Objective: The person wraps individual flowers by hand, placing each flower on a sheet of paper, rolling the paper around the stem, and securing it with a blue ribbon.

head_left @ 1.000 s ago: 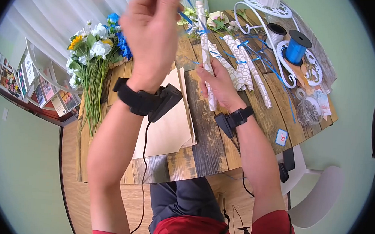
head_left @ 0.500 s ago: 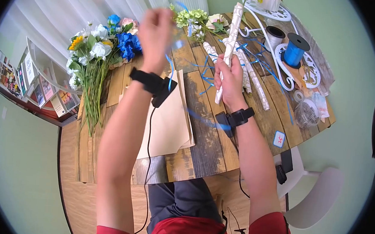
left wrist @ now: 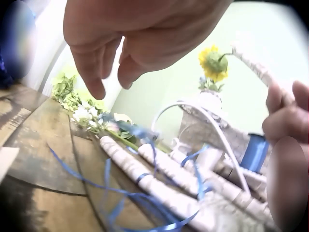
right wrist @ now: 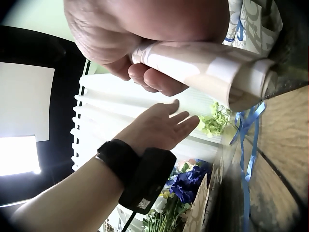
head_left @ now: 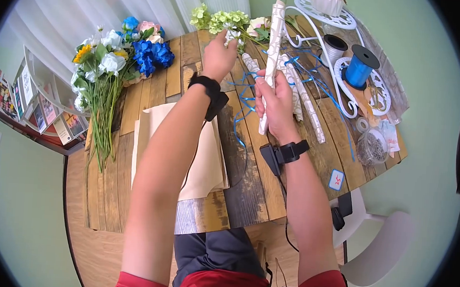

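My right hand (head_left: 277, 105) grips a slim roll of white patterned wrapping paper (head_left: 275, 38), tilted up over the table. From the roll's upper end a sunflower (left wrist: 213, 64) sticks out on a bent stem in the left wrist view. My left hand (head_left: 219, 58) hovers with loosely bent fingers and nothing between them, near the white flowers and green hydrangeas (head_left: 227, 22) at the back. Similar paper rolls (head_left: 308, 107) tied with blue ribbon lie right of the held one. Loose blue ribbon (right wrist: 245, 164) trails down below the roll's lower end in the right wrist view.
A stack of cream paper (head_left: 202, 168) lies at centre left. Beyond it is a bunch of artificial flowers (head_left: 106, 62). On the right stand a blue ribbon spool (head_left: 356, 69), a white spool (head_left: 331, 55), a white metal stand (head_left: 320, 38) and a clear tub (head_left: 372, 147).
My left hand, raised high with blue ribbon at first, has come down toward the back flowers without it. My right hand still holds the paper roll, now slightly further right.
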The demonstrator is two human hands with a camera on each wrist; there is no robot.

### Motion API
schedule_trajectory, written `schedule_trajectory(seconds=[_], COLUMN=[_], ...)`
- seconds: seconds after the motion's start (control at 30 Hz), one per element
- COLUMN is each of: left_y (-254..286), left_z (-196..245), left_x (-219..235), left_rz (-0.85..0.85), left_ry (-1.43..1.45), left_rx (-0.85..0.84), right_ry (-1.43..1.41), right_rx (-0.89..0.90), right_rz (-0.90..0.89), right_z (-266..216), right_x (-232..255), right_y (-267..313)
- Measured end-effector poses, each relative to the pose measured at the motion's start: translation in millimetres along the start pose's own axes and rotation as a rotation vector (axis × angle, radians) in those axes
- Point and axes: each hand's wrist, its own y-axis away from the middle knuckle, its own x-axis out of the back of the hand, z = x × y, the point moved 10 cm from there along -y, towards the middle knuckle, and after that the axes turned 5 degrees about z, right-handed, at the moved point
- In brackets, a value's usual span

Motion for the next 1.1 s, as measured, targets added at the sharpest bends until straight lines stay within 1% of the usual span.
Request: schedule_trajectory(seconds=[0.03,0.07,0.13,0.17,0.23,0.27,0.3,0.37,0.4,0.43,0.5,0.53,0.57,0.63,0.67,0.7,0.77,0.8,0.83,0.87,0.9,0.97,1.0,1.03,1.1], left_y=[0,3,46,55,67,71,75,81,84,89,93,99,105,117,128,140,152,154,155,151,149,144,144,144,148], left_z=[0,10,61,66,77,75,77,84,87,85,86,86,82,71,72,75,67,57,44,30,32,53,68,66,80], left_x=[0,6,-16,-5,15,24,34,52,59,67,96,106,117,131,135,138,142,149,156,164,170,198,205,209,215], left_rz=[-0.008,-0.009,-0.601,-0.586,-0.54,-0.474,-0.462,-0.422,-0.408,-0.403,-0.308,-0.333,-0.333,-0.346,-0.349,-0.352,-0.338,-0.265,-0.19,-0.098,-0.094,0.025,0.036,0.051,0.075], left_ry=[0.282,0.28,0.794,0.787,0.492,0.499,0.496,0.588,0.694,0.693,0.748,0.767,0.77,0.596,0.656,0.715,0.701,0.595,0.488,0.358,0.364,-0.126,-0.218,-0.213,-0.223], left_rx=[0.16,0.16,0.313,0.318,0.151,0.19,0.19,0.203,0.2,0.198,0.149,0.196,0.196,0.23,0.303,0.379,0.392,0.374,0.357,0.231,0.231,0.021,-0.057,-0.053,-0.223], right_ry=[0.016,0.013,-0.034,-0.04,0.04,0.068,0.067,-0.124,-0.106,-0.106,-0.197,-0.199,-0.197,-0.207,-0.277,-0.344,-0.458,-0.453,-0.361,-0.269,-0.263,-0.075,-0.084,-0.073,0.052], right_rx=[-0.013,-0.014,-0.036,-0.043,-0.075,-0.086,-0.086,-0.202,-0.174,-0.174,-0.153,-0.151,-0.15,-0.13,-0.143,-0.138,-0.21,-0.204,-0.224,-0.246,-0.246,-0.302,-0.314,-0.312,-0.244], right_rz=[-0.016,-0.015,-0.098,-0.112,-0.185,-0.215,-0.227,-0.259,-0.346,-0.351,-0.357,-0.439,-0.439,-0.554,-0.503,-0.482,-0.493,-0.492,-0.427,-0.362,-0.365,-0.19,-0.159,-0.171,-0.121], right_z=[1,2,5,8,13,14,13,15,16,19,19,19,19,5,12,0,-2,-3,3,8,9,24,25,24,15], right_x=[-2,-3,-17,-22,-32,-37,-41,-49,-54,-53,-53,-57,-56,-71,-71,-84,-110,-120,-125,-128,-135,-129,-130,-135,-137], right_y=[0,1,6,8,13,15,19,27,27,26,24,25,25,34,32,39,44,45,44,44,46,42,43,45,46])
